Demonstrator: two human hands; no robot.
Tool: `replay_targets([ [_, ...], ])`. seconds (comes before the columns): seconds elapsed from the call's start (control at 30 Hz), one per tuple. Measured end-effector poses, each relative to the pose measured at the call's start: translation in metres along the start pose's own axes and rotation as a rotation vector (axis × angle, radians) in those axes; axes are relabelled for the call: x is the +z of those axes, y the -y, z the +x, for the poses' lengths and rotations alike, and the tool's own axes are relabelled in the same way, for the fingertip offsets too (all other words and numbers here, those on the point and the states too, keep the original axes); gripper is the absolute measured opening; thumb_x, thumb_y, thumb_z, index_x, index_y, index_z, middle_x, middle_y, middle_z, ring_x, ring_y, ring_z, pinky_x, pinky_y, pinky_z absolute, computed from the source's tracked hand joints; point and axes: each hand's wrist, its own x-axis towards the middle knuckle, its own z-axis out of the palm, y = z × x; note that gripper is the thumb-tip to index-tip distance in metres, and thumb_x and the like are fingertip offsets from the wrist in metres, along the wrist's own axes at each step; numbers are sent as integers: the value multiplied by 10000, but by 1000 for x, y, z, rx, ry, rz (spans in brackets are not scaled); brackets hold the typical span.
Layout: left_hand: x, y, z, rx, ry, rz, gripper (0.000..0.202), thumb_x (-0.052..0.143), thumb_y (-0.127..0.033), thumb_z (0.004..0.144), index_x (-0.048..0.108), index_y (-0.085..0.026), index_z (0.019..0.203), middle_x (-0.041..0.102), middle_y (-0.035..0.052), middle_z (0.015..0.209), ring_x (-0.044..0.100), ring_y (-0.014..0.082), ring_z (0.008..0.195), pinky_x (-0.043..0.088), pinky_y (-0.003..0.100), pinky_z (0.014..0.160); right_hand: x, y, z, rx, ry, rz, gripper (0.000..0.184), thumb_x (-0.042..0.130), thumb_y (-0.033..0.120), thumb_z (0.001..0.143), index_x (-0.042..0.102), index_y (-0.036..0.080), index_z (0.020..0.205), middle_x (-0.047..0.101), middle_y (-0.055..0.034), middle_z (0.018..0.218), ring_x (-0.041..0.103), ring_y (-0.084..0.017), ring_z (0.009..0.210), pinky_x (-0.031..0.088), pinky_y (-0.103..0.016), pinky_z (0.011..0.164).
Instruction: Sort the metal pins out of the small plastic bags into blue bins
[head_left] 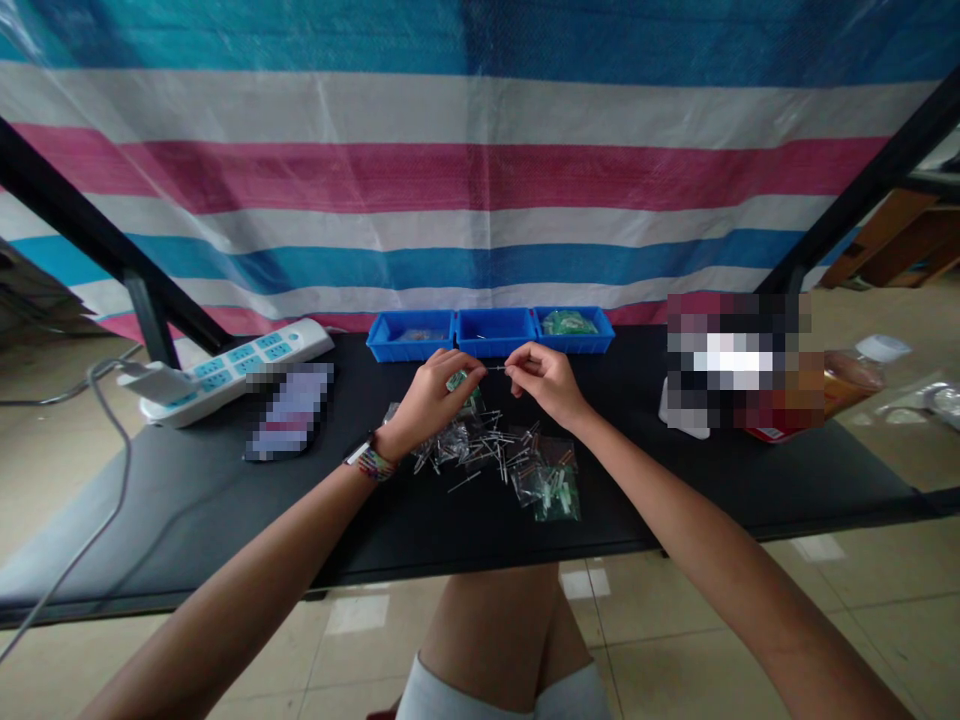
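Note:
My left hand (435, 398) is curled closed around a small green piece and pinches one end of a thin metal-legged component (496, 369). My right hand (544, 380) pinches the other end of it. Both hands hover above the black table (210, 500), just in front of the blue trays. Under them lies a scatter of loose thin-legged components (491, 440) and several small clear bags (551, 485), some holding green parts. A striped band sits on my left wrist.
Three blue trays (491, 332) line the table's far edge; the right one holds green parts. A white power strip (232, 368) with a plugged adapter lies at the left. A bottle (859, 370) and blurred items sit at the right. A striped tarp hangs behind.

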Motion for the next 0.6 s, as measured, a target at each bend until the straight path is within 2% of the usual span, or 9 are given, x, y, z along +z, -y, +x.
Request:
replay_targets([
  [0.1, 1, 2, -2, -8, -44, -27, 130, 624, -338, 1063, 695, -229, 1073, 747, 44, 1008, 671, 228, 978, 505, 375, 892, 0, -1, 1, -4, 1, 26, 329, 856, 479, 787, 679, 210, 854, 643, 12, 706, 616, -138, 556, 534, -284, 538],
  [0.3, -1, 1, -2, -29, -46, -23, 129, 613, -318, 1063, 682, -223, 1010, 747, 51, 1014, 668, 223, 971, 519, 364, 878, 0, -1, 1, 4, 16, 24, 409, 864, 568, 790, 689, 206, 864, 670, -6, 747, 622, -142, 574, 538, -293, 555],
  [0.47, 0, 1, -1, -44, -39, -25, 169, 594, -346, 1075, 676, -219, 1001, 741, 52, 994, 666, 228, 956, 523, 376, 889, -1, -1, 1, 14, 25, 62, 319, 865, 455, 802, 677, 207, 871, 641, 20, 680, 621, -149, 563, 556, -306, 593],
  [0.6, 1, 2, -1, -60, -29, -23, 214, 584, -366, 1080, 664, -219, 946, 734, 47, 966, 661, 230, 947, 515, 376, 891, 1, 1, -1, 15, 15, 105, 282, 869, 388, 776, 668, 200, 838, 639, 37, 695, 606, -121, 542, 541, -277, 567],
])
